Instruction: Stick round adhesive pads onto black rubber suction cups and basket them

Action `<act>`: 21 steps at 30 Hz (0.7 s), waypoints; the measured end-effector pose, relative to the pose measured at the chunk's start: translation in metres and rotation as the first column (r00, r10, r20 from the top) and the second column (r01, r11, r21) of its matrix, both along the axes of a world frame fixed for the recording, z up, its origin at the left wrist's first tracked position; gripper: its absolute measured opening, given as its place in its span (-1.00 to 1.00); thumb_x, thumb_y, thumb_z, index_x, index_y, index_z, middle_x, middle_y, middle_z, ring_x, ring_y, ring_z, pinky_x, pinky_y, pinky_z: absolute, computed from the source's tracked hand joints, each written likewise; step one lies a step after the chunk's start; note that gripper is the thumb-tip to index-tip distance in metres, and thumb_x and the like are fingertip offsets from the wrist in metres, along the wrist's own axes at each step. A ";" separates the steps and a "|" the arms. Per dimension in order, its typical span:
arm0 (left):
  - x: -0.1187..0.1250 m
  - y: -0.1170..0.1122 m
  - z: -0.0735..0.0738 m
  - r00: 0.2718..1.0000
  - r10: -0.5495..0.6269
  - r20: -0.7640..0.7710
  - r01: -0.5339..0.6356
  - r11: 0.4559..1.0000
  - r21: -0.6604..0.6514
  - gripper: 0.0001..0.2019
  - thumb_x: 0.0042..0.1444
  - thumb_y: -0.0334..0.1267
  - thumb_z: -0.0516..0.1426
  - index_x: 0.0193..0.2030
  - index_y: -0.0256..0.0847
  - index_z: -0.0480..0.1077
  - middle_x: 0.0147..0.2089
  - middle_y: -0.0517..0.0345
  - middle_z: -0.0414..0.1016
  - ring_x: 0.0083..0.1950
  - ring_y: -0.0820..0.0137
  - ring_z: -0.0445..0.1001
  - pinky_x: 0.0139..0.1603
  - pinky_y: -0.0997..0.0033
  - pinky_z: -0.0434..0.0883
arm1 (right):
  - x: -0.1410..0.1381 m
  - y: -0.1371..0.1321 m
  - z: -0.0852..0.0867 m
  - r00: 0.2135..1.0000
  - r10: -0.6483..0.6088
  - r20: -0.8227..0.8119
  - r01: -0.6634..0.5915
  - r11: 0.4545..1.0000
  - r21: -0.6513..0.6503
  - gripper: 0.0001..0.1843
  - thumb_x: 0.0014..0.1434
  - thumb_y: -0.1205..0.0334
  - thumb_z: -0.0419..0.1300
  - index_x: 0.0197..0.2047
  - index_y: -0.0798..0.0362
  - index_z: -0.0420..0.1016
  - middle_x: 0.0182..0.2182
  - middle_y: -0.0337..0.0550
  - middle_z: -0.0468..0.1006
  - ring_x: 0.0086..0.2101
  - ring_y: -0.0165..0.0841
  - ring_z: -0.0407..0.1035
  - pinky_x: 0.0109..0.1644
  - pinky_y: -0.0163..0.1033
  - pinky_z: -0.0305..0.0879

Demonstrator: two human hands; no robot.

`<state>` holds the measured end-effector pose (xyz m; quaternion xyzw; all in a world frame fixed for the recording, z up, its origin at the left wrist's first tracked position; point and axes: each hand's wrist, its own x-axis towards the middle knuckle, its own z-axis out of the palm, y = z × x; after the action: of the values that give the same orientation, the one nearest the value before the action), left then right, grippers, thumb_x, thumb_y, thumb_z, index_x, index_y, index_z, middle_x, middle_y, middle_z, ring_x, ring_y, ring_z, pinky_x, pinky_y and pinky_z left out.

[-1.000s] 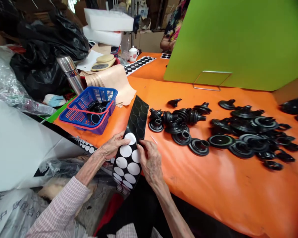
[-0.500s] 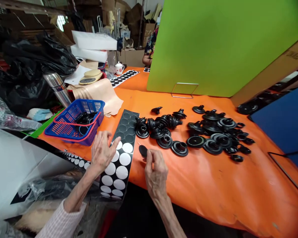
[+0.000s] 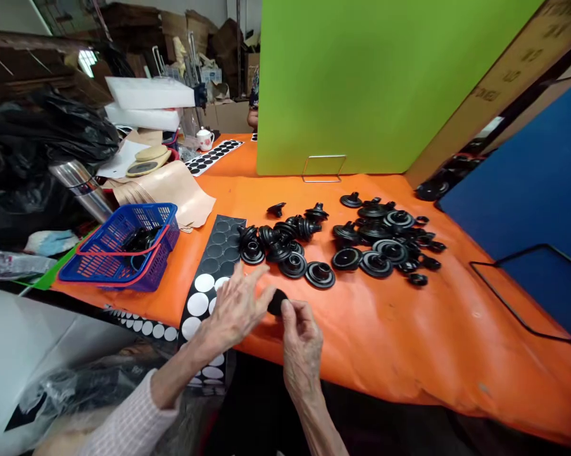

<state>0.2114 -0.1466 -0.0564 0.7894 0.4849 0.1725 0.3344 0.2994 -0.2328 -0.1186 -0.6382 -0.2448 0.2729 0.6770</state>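
Observation:
My right hand (image 3: 303, 339) pinches the edge of a round black sticker (image 3: 276, 303) between thumb and fingers, above the orange table near its front edge. Beside it, my left hand (image 3: 235, 304) has its fingers apart, with the thumb close to the sticker; whether they touch I cannot tell. Under my left hand lies a sheet of round stickers (image 3: 220, 244), black dots at its far part and white circles nearer me. My left hand hides part of that sheet. Just beyond both hands sits a heap of black suction-cup-like plastic parts (image 3: 292, 265).
A second cluster of black parts (image 3: 375, 263) lies to the right. At left stands a blue basket (image 3: 164, 266) with black items inside. A green panel (image 3: 361, 82) rises at the back, with a wire stand (image 3: 323, 181) at its foot. Another person's arm (image 3: 252, 117) shows behind it.
My left hand has moved right from over the sticker sheet toward the black sticker in my right hand. The view has swung to the right.

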 end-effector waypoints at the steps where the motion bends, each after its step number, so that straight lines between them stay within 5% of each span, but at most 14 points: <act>1: 0.012 0.003 0.000 0.998 0.013 -0.068 -0.005 0.993 0.120 -0.72 0.19 -0.20 0.06 0.03 -0.11 0.39 -0.06 0.04 0.47 -0.03 0.25 0.47 0.05 0.21 0.34 | 0.005 -0.003 0.000 0.999 -0.053 -0.001 0.053 0.999 -0.006 -0.65 0.11 -0.10 0.17 -0.40 0.04 0.40 -0.50 -0.28 0.43 -0.46 -0.40 0.34 -0.35 -0.31 0.33; 6: 0.071 0.023 -0.015 0.956 -0.138 -0.259 0.216 0.928 0.303 -0.71 0.19 -0.24 0.12 0.05 -0.16 0.39 0.08 -0.08 0.35 0.01 0.20 0.44 0.01 0.22 0.38 | 0.036 -0.027 -0.001 1.000 0.024 0.012 -0.023 0.997 -0.076 -0.65 0.08 -0.10 0.21 -0.30 0.03 0.46 -0.39 -0.20 0.52 -0.42 -0.35 0.43 -0.29 -0.25 0.40; 9: 0.080 0.025 -0.026 0.951 -0.133 -0.279 0.231 0.907 0.353 -0.78 0.14 -0.37 0.15 -0.05 -0.18 0.43 0.09 -0.09 0.31 0.05 0.17 0.40 0.08 0.14 0.35 | 0.049 -0.044 -0.003 0.989 0.091 0.114 -0.077 0.990 -0.114 -0.66 0.10 -0.07 0.20 -0.27 0.04 0.50 -0.37 -0.15 0.54 -0.42 -0.34 0.43 -0.31 -0.23 0.42; 12: 0.062 0.017 -0.031 0.987 -0.163 -0.005 0.158 0.951 0.264 -0.80 0.11 -0.33 0.17 -0.10 -0.19 0.43 0.01 -0.04 0.34 0.03 0.22 0.39 0.06 0.17 0.38 | 0.054 -0.054 -0.006 0.953 0.157 0.259 -0.127 0.984 -0.127 -0.71 0.16 -0.01 0.15 -0.27 0.03 0.52 -0.35 -0.12 0.54 -0.36 -0.31 0.43 -0.26 -0.22 0.41; 14: 0.042 0.011 -0.030 0.944 -0.099 0.315 0.117 0.992 -0.037 -0.83 0.13 -0.24 0.16 -0.15 -0.22 0.40 -0.10 0.01 0.40 -0.08 0.30 0.44 -0.04 0.25 0.43 | 0.054 -0.058 -0.008 0.922 0.202 0.330 -0.162 0.976 -0.145 -0.72 0.18 0.04 0.13 -0.14 0.01 0.50 -0.39 -0.17 0.51 -0.37 -0.33 0.42 -0.24 -0.23 0.39; 15: 0.031 0.008 -0.029 0.893 -0.006 0.450 0.130 0.961 -0.244 -0.83 0.15 -0.19 0.15 -0.18 -0.24 0.39 -0.15 0.03 0.43 -0.14 0.34 0.46 -0.09 0.29 0.46 | 0.052 -0.058 -0.007 0.914 0.217 0.343 -0.173 0.973 -0.154 -0.68 0.18 0.06 0.12 -0.05 0.01 0.46 -0.42 -0.21 0.48 -0.40 -0.35 0.40 -0.25 -0.23 0.37; 17: 0.013 0.003 -0.026 0.777 0.258 0.574 0.178 0.785 -0.593 -0.81 0.15 -0.15 0.15 -0.22 -0.24 0.35 -0.23 0.07 0.48 -0.25 0.38 0.51 -0.22 0.37 0.48 | 0.049 -0.058 -0.004 0.916 0.242 0.319 -0.191 0.965 -0.181 -0.65 0.19 0.05 0.13 0.01 0.00 0.39 -0.46 -0.27 0.44 -0.44 -0.37 0.36 -0.28 -0.25 0.34; 19: 0.000 -0.001 -0.024 0.673 0.470 0.571 0.197 0.630 -0.751 -0.81 0.12 -0.18 0.19 -0.19 -0.20 0.32 -0.25 0.10 0.51 -0.30 0.36 0.55 -0.34 0.43 0.48 | 0.046 -0.057 0.002 0.929 0.276 0.247 -0.229 0.952 -0.202 -0.73 0.18 0.00 0.14 -0.16 0.00 0.41 -0.46 -0.26 0.42 -0.42 -0.37 0.35 -0.29 -0.27 0.31; 21: -0.010 -0.004 -0.024 0.590 0.592 0.549 0.186 0.561 -0.806 -0.80 0.12 -0.18 0.19 -0.17 -0.19 0.32 -0.26 0.11 0.52 -0.32 0.32 0.58 -0.42 0.46 0.47 | 0.044 -0.055 0.011 0.939 0.312 0.142 -0.281 0.938 -0.204 -0.71 0.16 -0.06 0.16 -0.35 0.00 0.39 -0.45 -0.24 0.41 -0.41 -0.37 0.34 -0.30 -0.28 0.29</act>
<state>0.2017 -0.1510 -0.0799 0.3189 0.4103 0.3010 0.7996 0.3431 -0.2878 -0.1080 -0.6738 -0.3702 0.3371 0.5434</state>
